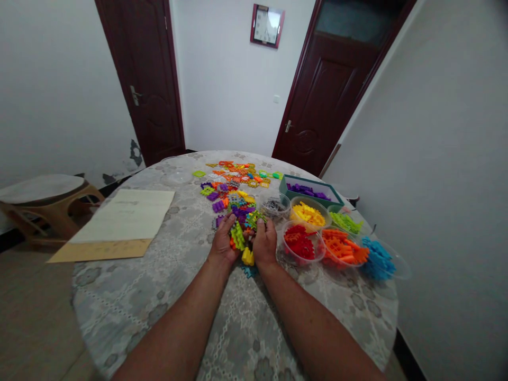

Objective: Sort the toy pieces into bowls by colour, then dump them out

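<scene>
Both of my hands rest close together on a round table covered with a grey patterned cloth. My left hand and my right hand are curled around a cluster of interlocked plastic building pieces, green, yellow, purple and orange. A yellow piece sticks out at the near end between my wrists. Beyond my fingers a scattered heap of loose coloured pieces spreads toward the far side of the table.
Right of my hands stand clear tubs of sorted pieces: red, orange, blue, yellow, green, dark grey. A teal box holds purple ones. Paper sheets lie at the left; a stool stands beyond.
</scene>
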Action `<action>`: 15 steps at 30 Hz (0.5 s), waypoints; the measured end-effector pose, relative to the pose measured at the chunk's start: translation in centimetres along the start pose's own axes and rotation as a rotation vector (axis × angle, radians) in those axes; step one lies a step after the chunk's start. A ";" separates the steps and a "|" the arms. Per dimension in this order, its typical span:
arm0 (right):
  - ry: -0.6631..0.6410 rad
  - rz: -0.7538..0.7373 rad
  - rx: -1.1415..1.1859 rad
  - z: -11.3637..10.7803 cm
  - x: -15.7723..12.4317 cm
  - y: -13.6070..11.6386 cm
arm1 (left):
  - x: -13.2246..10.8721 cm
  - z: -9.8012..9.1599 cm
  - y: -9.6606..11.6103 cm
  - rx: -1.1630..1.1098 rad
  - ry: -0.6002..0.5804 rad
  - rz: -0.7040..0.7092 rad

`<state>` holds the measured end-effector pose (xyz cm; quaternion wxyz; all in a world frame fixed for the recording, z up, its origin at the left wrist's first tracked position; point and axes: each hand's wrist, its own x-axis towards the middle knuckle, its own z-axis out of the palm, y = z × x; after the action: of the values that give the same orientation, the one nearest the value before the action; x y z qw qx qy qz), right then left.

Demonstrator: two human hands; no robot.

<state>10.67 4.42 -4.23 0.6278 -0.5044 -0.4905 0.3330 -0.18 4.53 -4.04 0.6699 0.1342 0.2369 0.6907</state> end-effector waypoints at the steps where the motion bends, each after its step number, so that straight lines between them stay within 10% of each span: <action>1: 0.005 -0.021 -0.034 -0.1 0.0 -0.1 | 0.0 0.0 0.2 -0.015 0.025 -0.005; 15: -0.218 0.041 0.037 -3.1 -0.8 -6.3 | -0.1 0.5 2.5 -0.015 -0.127 -0.009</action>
<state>12.93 1.00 1.60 0.5731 -0.4635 -0.5390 0.4077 -2.06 4.48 -2.32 0.6878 0.1717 0.1895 0.6793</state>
